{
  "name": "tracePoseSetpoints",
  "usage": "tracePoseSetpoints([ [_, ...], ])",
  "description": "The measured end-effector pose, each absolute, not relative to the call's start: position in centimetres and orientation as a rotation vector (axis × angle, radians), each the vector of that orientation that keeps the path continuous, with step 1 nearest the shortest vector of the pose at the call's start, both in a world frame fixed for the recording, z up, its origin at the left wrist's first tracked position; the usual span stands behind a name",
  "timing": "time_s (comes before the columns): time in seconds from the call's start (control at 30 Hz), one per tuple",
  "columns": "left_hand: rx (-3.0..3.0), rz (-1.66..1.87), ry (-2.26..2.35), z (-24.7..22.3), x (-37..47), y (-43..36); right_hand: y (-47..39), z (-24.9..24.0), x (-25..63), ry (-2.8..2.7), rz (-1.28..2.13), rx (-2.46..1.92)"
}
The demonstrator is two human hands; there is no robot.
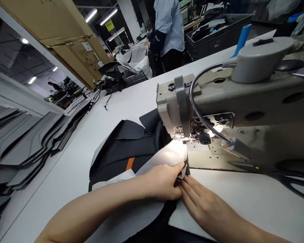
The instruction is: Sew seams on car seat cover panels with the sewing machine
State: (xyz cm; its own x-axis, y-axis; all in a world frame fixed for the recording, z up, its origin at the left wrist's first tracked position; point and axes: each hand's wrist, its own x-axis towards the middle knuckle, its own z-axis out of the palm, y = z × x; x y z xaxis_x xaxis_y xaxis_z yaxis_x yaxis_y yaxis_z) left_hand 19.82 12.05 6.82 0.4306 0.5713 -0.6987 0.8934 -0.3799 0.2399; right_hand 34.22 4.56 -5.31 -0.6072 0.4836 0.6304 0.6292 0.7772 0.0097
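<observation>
A black padded seat-cover piece (pixel 139 145) with an orange tab (pixel 130 163) and pale backing (pixel 157 160) lies under the lit needle area of the sewing machine (pixel 182 135). My left hand (pixel 164 180) is closed on the cover's folded edge, just in front of the presser foot. Its fingertips are partly hidden in the fold. Beside it, my right hand (pixel 204 202) lies with fingers stretched out, fingertips touching the same edge. Part of the cover hangs below my left forearm towards the table's front edge.
Scissors (pixel 258 167) lie at the right by the machine bed. Stacked grey panels (pixel 27 138) line the left side. Cardboard boxes (pixel 83 55) lean behind the white table (pixel 76 162). A person (pixel 171 27) stands beyond it near a black bin (pixel 215 37).
</observation>
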Motion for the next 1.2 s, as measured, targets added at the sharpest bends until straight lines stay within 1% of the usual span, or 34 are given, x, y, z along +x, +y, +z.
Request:
tracePoseSetpoints([
  [0.17,2.128,-0.646,1.302,6.2,21.1,13.2,6.2,-6.3,35.2,-2.402,-0.255,-0.769],
  [0.37,2.170,-0.487,1.273,5.7,21.5,15.4,8.2,-6.0,35.4,-2.369,-0.138,-0.894],
  [0.53,2.201,-0.469,1.270,5.7,21.5,16.2,8.8,-4.8,35.2,-2.265,0.007,-1.033],
  [0.6,2.222,-0.470,1.308,5.6,21.5,15.9,8.7,-4.6,35.3,-2.273,-0.030,-1.056],
  [0.73,2.287,-0.528,1.405,5.3,21.7,15.1,8.6,-5.0,35.6,-2.379,-0.244,-0.887],
  [0.8,2.316,-0.551,1.411,5.4,21.8,14.9,8.6,-5.3,35.7,-2.370,-0.287,-0.855],
  [1.2,2.272,-0.655,1.367,6.3,22.3,15.6,8.5,-5.4,35.8,-2.295,-0.256,-0.847],
])
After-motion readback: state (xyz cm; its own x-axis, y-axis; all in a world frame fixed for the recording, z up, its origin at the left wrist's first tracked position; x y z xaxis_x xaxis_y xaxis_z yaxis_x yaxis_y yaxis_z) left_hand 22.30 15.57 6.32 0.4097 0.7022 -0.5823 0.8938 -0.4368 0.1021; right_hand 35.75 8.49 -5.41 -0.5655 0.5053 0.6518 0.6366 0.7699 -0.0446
